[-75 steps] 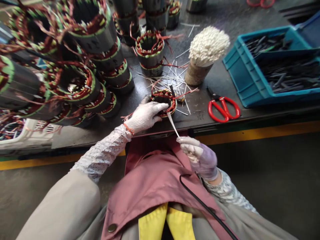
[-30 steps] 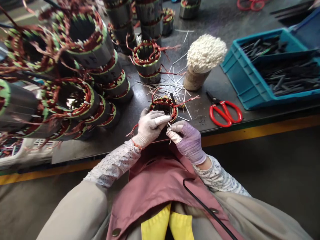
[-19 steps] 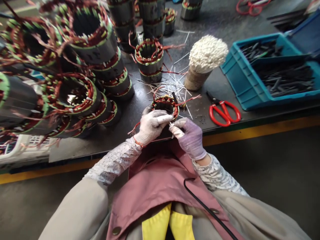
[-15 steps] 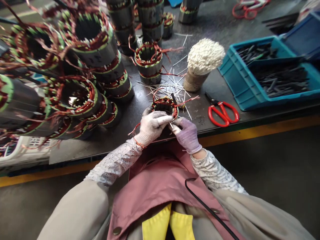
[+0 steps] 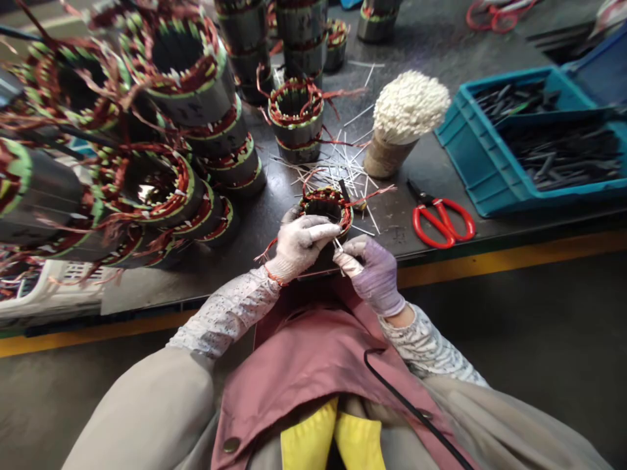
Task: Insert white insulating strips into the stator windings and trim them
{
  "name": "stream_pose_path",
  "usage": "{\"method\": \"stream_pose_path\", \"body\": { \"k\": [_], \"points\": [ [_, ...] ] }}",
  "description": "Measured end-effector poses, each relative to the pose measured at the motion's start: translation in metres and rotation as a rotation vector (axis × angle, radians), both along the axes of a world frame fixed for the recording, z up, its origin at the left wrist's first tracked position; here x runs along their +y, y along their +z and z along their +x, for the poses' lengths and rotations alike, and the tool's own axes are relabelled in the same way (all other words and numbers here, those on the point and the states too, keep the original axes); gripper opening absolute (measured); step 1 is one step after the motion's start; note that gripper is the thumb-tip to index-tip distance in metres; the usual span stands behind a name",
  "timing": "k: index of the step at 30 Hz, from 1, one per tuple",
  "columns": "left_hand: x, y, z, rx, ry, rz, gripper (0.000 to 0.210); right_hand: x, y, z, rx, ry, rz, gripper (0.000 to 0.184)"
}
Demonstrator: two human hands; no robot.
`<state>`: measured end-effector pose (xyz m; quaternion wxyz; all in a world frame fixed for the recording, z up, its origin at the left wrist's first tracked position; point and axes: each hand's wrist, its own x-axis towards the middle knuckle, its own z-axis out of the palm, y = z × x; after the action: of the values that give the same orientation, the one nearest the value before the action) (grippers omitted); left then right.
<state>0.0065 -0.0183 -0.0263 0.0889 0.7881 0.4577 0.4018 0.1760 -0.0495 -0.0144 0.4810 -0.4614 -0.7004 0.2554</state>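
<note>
A motor stator [image 5: 327, 194] with red-brown copper windings stands on the dark table in front of me. My left hand [image 5: 304, 243], in a white glove, is closed around its near left side, with the fingers across the near rim. Just off that rim, my right hand [image 5: 373, 271], in a purple and white glove, pinches a thin white tie strip [image 5: 337, 244] between thumb and fingers. The strip's upper end reaches the windings; whether it passes through them is hidden. My left hand covers the stator's near wall.
Loose white strips [image 5: 343, 166] lie behind the stator, beside a cup [image 5: 386, 155] packed with more. Red-handled cutters [image 5: 443, 222] and a blue bin [image 5: 484, 163] of dark pieces are right. Stacked stators [image 5: 196, 98] crowd the left; another stator [image 5: 296, 121] stands behind.
My right hand has drawn slightly right and down, away from the stator's rim, and more of the white strip shows. My left hand stays on the stator. The view has shifted slightly.
</note>
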Motion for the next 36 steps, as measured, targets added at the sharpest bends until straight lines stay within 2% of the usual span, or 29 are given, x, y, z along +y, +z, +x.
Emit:
{"method": "stream_pose_path", "body": {
  "k": [4, 6, 9, 12, 17, 23, 28, 31, 36],
  "points": [
    [0.0, -0.001, -0.001, 0.006, -0.008, 0.006, 0.017, 0.008, -0.001, -0.001, -0.017, -0.036, -0.066, 0.015],
    [0.0, -0.001, 0.0, 0.01, -0.002, -0.018, 0.017, 0.01, -0.002, -0.001, -0.02, -0.004, -0.086, 0.016],
    [-0.001, 0.0, 0.0, -0.014, 0.016, -0.034, 0.015, 0.002, 0.001, 0.0, 0.019, 0.048, -0.038, 0.015],
    [-0.001, -0.001, 0.0, -0.031, 0.015, -0.003, 0.015, -0.002, 0.005, 0.0, 0.022, 0.008, -0.019, 0.014],
    [-0.001, -0.001, -0.001, 0.028, 0.0, 0.017, 0.018, 0.008, -0.004, -0.004, -0.011, -0.037, -0.12, 0.015],
    [-0.002, -0.001, 0.001, -0.004, 0.037, -0.006, 0.016, -0.003, 0.001, -0.001, 0.023, 0.019, -0.003, 0.013],
    [-0.002, -0.004, 0.0, -0.039, 0.003, 0.053, 0.016, -0.003, 0.004, -0.002, 0.032, -0.011, -0.042, 0.012],
    [-0.002, -0.003, 0.0, -0.022, -0.009, 0.028, 0.016, 0.0, 0.002, -0.004, 0.055, -0.005, -0.074, 0.013],
    [-0.003, 0.0, 0.001, -0.052, 0.021, -0.04, 0.016, -0.006, 0.004, -0.002, 0.052, 0.009, 0.031, 0.01]
  ]
}}
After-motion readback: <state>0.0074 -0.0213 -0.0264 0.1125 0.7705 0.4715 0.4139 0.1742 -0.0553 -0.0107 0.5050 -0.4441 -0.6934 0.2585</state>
